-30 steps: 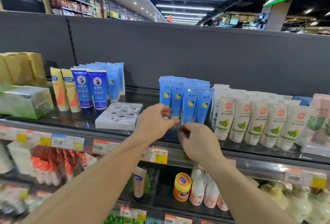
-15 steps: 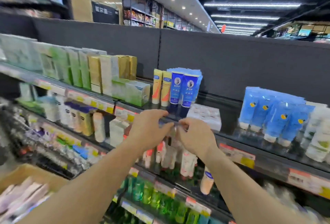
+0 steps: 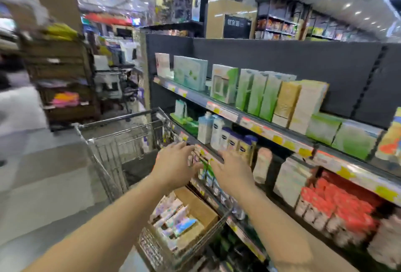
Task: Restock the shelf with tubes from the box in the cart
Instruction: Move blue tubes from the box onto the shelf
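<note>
A wire shopping cart (image 3: 112, 148) stands beside the shelving on the left. In its near end sits a brown cardboard box (image 3: 200, 208) with several pale tubes (image 3: 173, 215) lying in it. My left hand (image 3: 175, 165) and my right hand (image 3: 233, 169) hover side by side above the cart, in front of the shelf edge (image 3: 282, 141). Both have fingers spread and straight and hold nothing. The view is motion-blurred.
The top shelf carries green, white and yellow boxes (image 3: 271, 96). White and blue bottles (image 3: 219, 132) stand on the shelf below, red and white packs (image 3: 338, 211) lower right. The grey aisle floor (image 3: 43, 185) lies left of the cart, with racks beyond.
My view has swung left from the blue tubes on the shelf to the cart. My hands, which pinched something small together, have separated and opened above the cart.
</note>
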The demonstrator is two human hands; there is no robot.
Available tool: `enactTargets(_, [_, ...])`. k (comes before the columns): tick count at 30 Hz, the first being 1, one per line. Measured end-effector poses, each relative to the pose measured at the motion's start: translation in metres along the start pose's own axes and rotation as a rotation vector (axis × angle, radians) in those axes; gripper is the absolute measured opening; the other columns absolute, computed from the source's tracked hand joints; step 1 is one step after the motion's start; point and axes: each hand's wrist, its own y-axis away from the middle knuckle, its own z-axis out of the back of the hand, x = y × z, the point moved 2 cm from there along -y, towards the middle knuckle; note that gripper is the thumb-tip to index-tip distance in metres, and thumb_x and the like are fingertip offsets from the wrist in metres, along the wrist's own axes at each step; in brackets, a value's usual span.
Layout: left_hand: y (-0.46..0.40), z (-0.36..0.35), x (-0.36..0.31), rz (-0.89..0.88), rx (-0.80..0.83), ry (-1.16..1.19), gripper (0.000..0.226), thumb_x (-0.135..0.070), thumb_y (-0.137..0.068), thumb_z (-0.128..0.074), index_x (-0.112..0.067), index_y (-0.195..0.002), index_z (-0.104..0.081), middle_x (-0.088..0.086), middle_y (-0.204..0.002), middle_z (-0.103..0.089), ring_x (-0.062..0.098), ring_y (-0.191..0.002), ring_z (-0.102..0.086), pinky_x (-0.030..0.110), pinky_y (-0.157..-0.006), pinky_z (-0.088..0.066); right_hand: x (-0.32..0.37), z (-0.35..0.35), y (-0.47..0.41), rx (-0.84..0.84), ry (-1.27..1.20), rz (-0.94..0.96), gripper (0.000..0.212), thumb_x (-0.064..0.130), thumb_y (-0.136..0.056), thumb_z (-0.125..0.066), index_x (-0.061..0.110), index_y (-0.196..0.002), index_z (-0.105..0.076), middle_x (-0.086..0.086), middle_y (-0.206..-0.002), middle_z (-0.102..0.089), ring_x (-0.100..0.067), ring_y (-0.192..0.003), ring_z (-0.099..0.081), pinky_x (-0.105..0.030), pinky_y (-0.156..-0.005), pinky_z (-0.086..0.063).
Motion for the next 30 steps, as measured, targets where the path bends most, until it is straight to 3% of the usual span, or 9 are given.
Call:
enactTargets(4, [-0.008, -0.005, 0.055, 0.099, -0.004, 0.001, 0.062, -0.061, -0.089, -0.047, -0.026, -0.14, -0.045, 0.003, -0.142, -0.049, 0.023, -0.133, -0.042, 0.038, -0.109, -0.035, 0.03, -0.046, -0.036, 0.063, 0.002, 0.072, 0.048, 0.048, -0.093, -0.049, 0.025, -0.135, -0.051, -0.003, -0.137, -0.053, -0.028, -0.128, -0.046, -0.041, -0.099, -0.045])
enactTargets(8, [-0.027, -0.022, 0.088, 0.139, 0.005, -0.029, 0.063, -0.061, -0.09, -0.046, -0.024, -0.14, -0.046, 0.003, -0.144, -0.047, 0.023, -0.133, -0.041, 0.036, -0.112, -0.032, 0.04, -0.08, -0.073, 0.101, -0.008, 0.068, 0.053, 0.047, -0.094, -0.049, 0.027, -0.143, -0.042, -0.005, -0.148, -0.042, -0.026, -0.138, -0.034, -0.042, -0.108, -0.037])
enactTargets(17, [-0.124, -0.058, 0.129, 0.182, -0.039, -0.017, 0.065, -0.062, -0.092, -0.041, -0.028, -0.147, -0.035, 0.001, -0.155, -0.032, 0.022, -0.145, -0.024, 0.042, -0.118, -0.02, 0.03, -0.122, -0.177, 0.095, -0.034, 0.082, 0.051, 0.048, -0.094, -0.049, 0.024, -0.139, -0.046, -0.002, -0.134, -0.055, -0.025, -0.127, -0.045, -0.04, -0.102, -0.041])
enactTargets(21, [-0.168, -0.074, 0.127, 0.139, -0.077, 0.027, 0.061, -0.058, -0.094, -0.042, -0.028, -0.147, -0.035, 0.001, -0.157, -0.029, 0.023, -0.146, -0.02, 0.043, -0.12, -0.015, 0.012, -0.126, -0.212, 0.061, -0.05, 0.038, 0.048, 0.044, -0.094, -0.049, 0.022, -0.136, -0.049, -0.004, -0.13, -0.057, -0.027, -0.123, -0.047, -0.041, -0.099, -0.042])
enactTargets(26, [-0.207, -0.1, 0.122, 0.047, -0.07, 0.032, 0.059, -0.054, -0.094, -0.047, -0.025, -0.144, -0.04, 0.003, -0.154, -0.034, 0.024, -0.143, -0.026, 0.04, -0.118, -0.017, -0.01, -0.142, -0.231, 0.052, -0.072, -0.027, 0.036, 0.045, -0.09, -0.052, 0.025, -0.119, -0.058, -0.003, -0.11, -0.062, -0.028, -0.108, -0.055, -0.042, -0.086, -0.049])
enactTargets(30, [-0.238, -0.133, 0.127, -0.053, -0.026, 0.033, 0.059, -0.055, -0.091, -0.05, -0.023, -0.141, -0.046, 0.005, -0.148, -0.044, 0.025, -0.138, -0.035, 0.04, -0.115, -0.026, -0.026, -0.156, -0.244, 0.065, -0.017, -0.097, 0.039, 0.044, -0.092, -0.051, 0.026, -0.126, -0.055, -0.004, -0.119, -0.06, -0.026, -0.115, -0.051, -0.039, -0.095, -0.043])
